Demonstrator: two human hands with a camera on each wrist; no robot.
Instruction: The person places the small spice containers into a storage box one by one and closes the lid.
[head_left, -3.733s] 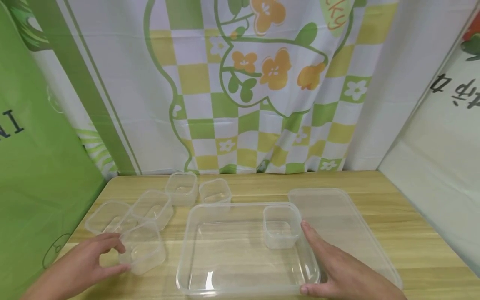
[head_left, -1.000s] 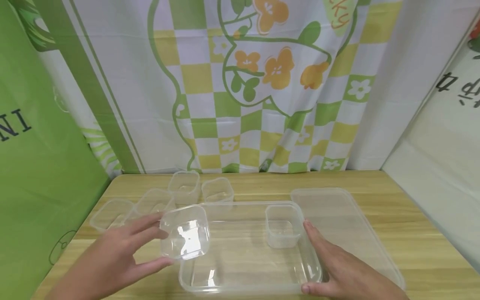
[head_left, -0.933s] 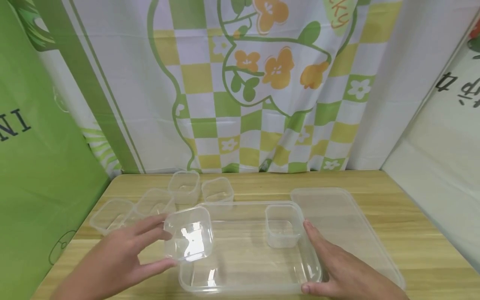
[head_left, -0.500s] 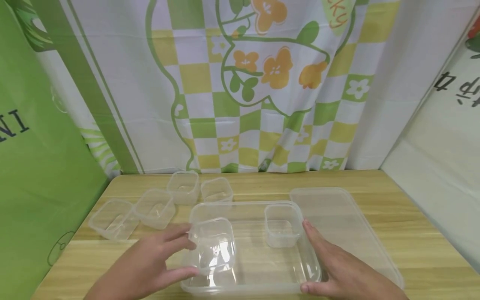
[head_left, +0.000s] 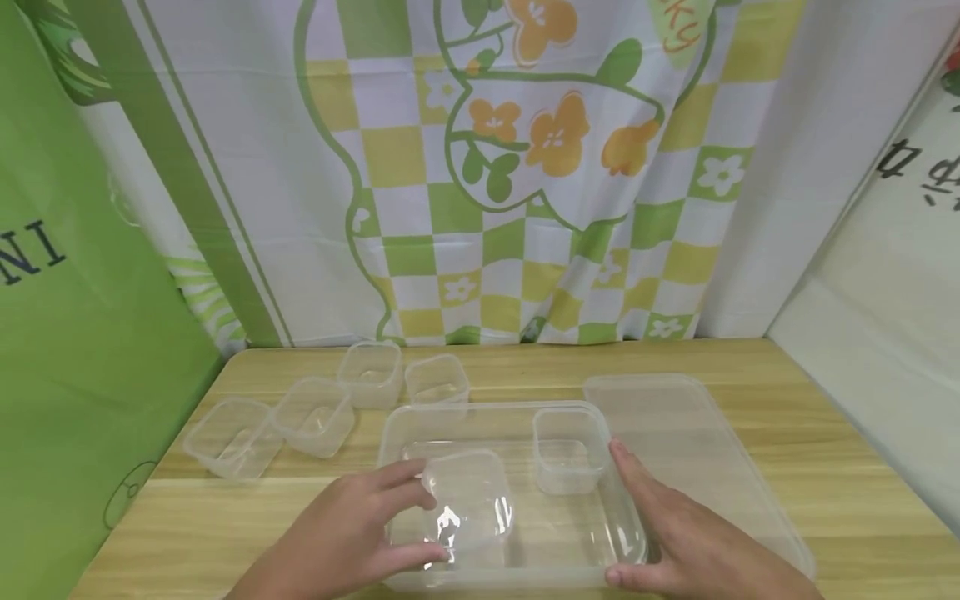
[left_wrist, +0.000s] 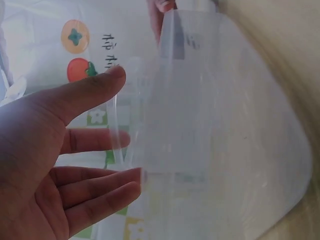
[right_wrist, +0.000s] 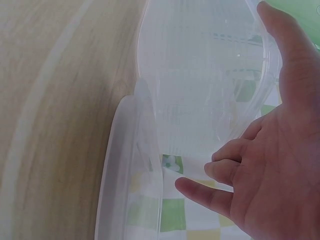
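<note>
My left hand pinches a small clear plastic container between thumb and fingers, low over the left half of a large clear storage box. The held container is tilted, and light glints off it. In the left wrist view the thumb and fingers of the left hand are spread around its rim. A second small container stands upright inside the box at its back right corner. My right hand rests along the box's right side, index finger stretched toward the back, thumb at the front corner.
Several small clear containers stand at the back left, including one at the far left, one beside it and one behind. A large flat clear lid lies right of the box on the wooden table.
My left hand has picked up a small container from the table's left side and carried it right, over the large box. My right hand has stayed at the box's right side.
</note>
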